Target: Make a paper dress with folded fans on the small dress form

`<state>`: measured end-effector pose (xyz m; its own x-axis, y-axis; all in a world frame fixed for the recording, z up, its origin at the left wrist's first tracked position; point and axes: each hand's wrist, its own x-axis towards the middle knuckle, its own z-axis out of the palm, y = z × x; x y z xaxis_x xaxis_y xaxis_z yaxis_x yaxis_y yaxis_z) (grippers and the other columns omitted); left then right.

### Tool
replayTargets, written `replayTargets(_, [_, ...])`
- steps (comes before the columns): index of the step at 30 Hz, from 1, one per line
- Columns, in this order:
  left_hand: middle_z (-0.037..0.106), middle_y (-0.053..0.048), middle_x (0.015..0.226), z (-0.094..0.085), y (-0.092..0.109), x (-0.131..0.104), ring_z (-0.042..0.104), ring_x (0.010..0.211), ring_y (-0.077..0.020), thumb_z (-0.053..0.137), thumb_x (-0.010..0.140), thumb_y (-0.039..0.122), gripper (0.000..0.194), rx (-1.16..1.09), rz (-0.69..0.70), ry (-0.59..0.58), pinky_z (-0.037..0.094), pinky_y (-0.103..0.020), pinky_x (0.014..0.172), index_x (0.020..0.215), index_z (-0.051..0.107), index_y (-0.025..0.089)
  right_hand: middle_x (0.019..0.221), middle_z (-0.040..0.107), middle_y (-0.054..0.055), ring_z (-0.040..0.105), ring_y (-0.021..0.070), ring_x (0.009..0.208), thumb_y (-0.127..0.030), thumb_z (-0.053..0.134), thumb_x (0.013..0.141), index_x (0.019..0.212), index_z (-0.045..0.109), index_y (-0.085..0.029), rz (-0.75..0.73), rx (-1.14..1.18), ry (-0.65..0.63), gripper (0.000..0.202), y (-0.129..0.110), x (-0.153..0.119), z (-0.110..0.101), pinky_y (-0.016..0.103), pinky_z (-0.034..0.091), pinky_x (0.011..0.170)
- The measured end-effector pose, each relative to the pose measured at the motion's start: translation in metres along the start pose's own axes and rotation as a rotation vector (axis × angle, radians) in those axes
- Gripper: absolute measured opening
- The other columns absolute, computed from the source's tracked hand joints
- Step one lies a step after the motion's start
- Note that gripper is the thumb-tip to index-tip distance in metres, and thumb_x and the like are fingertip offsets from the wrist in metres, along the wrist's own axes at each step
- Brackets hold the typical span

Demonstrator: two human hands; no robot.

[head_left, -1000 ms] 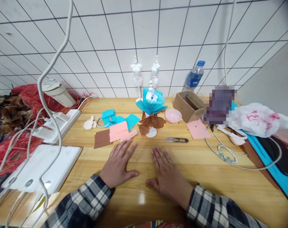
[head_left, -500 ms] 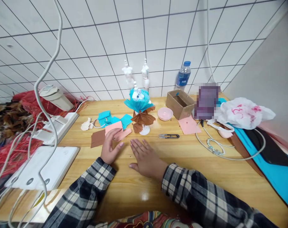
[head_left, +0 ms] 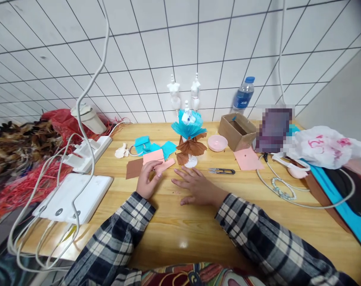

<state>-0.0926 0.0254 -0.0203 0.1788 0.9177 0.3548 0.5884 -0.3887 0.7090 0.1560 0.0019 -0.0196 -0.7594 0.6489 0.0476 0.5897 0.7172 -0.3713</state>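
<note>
On the wooden table (head_left: 168, 234), my left hand (head_left: 149, 178) rests with thumb and fingers apart, its fingertips at the pink paper (head_left: 153, 157). Brown paper (head_left: 134, 168) and blue paper (head_left: 143, 145) lie just beyond it. My right hand (head_left: 196, 186) is palm down on the wood, fingers spread, holding nothing. Past its fingertips stands a small white mannequin (head_left: 186, 113) in a blue and brown crepe paper dress (head_left: 189, 131). Black thread snips (head_left: 222, 171) lie to the right of that hand.
Two bare mannequins (head_left: 173, 91) stand by the wall. Rightward are a pink bowl (head_left: 217, 143), cardboard box (head_left: 241, 137), bottle (head_left: 244, 95), blurred purple object (head_left: 274, 129) and plastic bag (head_left: 326, 146). Power strip (head_left: 101, 151), cables and white power banks (head_left: 76, 194) lie left.
The view has shifted left, so the scene appears further right. The fingers of my right hand have spread wider; my left hand has hardly moved on the table.
</note>
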Motion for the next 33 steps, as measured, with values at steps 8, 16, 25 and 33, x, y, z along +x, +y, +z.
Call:
replayTargets(8, [0.063, -0.01, 0.118, -0.001, 0.0, 0.003, 0.054, 0.117, -0.0263, 0.05, 0.091, 0.043, 0.035, -0.059, 0.037, -0.02, 0.042, -0.041, 0.102, 0.114, 0.062, 0.02, 0.114, 0.066, 0.006, 0.059, 0.0186, 0.098, -0.049, 0.068, 0.083, 0.118, 0.07, -0.023, -0.02, 0.169, 0.13, 0.043, -0.005, 0.028, 0.01, 0.031, 0.045, 0.089])
replayTargets(16, [0.066, -0.01, 0.114, -0.001, 0.001, 0.004, 0.056, 0.113, -0.0262, 0.048, 0.091, 0.046, 0.036, -0.046, 0.016, -0.057, 0.042, -0.04, 0.102, 0.109, 0.065, 0.019, 0.092, 0.07, 0.003, 0.062, 0.0134, 0.088, -0.021, 0.055, 0.095, 0.093, 0.075, -0.018, 0.053, 0.221, 0.086, 0.021, -0.012, 0.026, 0.015, 0.023, 0.045, 0.081])
replayTargets(25, [0.064, -0.008, 0.113, -0.01, 0.014, -0.013, 0.055, 0.108, -0.0289, 0.075, 0.07, 0.055, 0.046, 0.187, 0.221, -0.458, 0.04, -0.045, 0.095, 0.105, 0.068, 0.026, 0.09, 0.064, 0.009, 0.058, 0.0207, 0.084, -0.003, 0.049, 0.088, 0.089, 0.061, -0.015, 0.29, 0.015, 0.092, 0.017, -0.03, -0.025, 0.006, 0.032, 0.045, 0.077])
replayTargets(33, [0.066, -0.005, 0.096, 0.012, 0.032, -0.011, 0.056, 0.096, -0.0226, 0.057, 0.09, 0.045, 0.025, 0.361, 0.245, -0.533, 0.036, -0.039, 0.085, 0.086, 0.064, 0.021, 0.088, 0.07, 0.005, 0.062, 0.0211, 0.083, -0.023, 0.054, 0.09, 0.087, 0.066, -0.02, 0.597, -0.028, 0.926, 0.013, 0.047, -0.068, -0.094, 0.033, 0.045, 0.075])
